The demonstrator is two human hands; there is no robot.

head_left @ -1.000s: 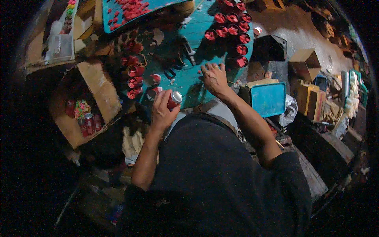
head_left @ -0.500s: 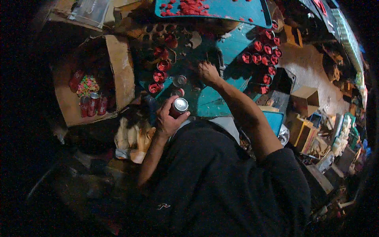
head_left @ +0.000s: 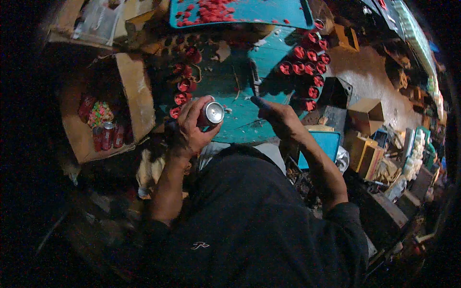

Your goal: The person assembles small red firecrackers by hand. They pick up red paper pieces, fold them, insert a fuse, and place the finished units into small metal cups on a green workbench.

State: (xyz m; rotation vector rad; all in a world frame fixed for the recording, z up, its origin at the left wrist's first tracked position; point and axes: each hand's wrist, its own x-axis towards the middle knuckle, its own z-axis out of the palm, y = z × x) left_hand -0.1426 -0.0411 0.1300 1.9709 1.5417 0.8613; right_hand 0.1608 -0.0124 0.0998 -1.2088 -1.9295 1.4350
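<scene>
My left hand [head_left: 194, 127] is closed round a red drink can [head_left: 213, 114], its silver end tilted up toward me. Just beyond the fingers another reddish rim shows, mostly hidden by the hand. My right hand [head_left: 278, 115] is closed at the near end of a slim dark tool [head_left: 255, 79] with a grey middle; its exact kind cannot be made out. Beneath both hands is a teal tabletop [head_left: 245, 125]. Open cans with red pieces inside stand in a column [head_left: 180, 99] on the left and in a group [head_left: 298, 68] on the right.
A teal tray [head_left: 259, 14] with red pieces lies at the table's far side. On the left, a cardboard box [head_left: 137, 86] holds red cans and a colourful heap [head_left: 101, 114]. An open carton [head_left: 367, 115] and a blue tray [head_left: 321, 149] lie to the right.
My right hand has drawn back toward me and now closes at the tool's near end. My left hand has raised the can slightly forward. The whole view has shifted a little.
</scene>
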